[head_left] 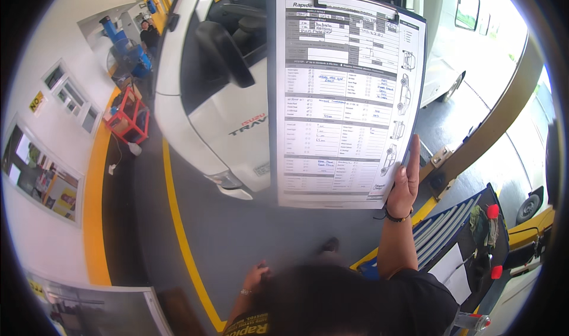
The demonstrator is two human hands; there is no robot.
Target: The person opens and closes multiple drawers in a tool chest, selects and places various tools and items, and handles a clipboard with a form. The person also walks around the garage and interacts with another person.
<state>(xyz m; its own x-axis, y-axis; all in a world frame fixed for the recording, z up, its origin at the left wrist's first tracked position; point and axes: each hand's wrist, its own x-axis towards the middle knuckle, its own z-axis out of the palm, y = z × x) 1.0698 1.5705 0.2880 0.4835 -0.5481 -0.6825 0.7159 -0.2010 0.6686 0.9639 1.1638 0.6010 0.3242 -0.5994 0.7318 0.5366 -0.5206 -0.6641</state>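
Note:
My right hand grips a clipboard by its lower right edge and holds it up, tilted slightly. A printed inspection form with handwritten entries and small car drawings lies on it, under a dark clip at the top. A dark band circles my right wrist. Low down, my left hand hangs near my body with its fingers curled. Whether something small is in them is too unclear to tell.
A white van with a black side mirror stands ahead. At right, a tool cart carries papers and tools beside a yellow lift post. A red cart stands at the left wall; another person is far back.

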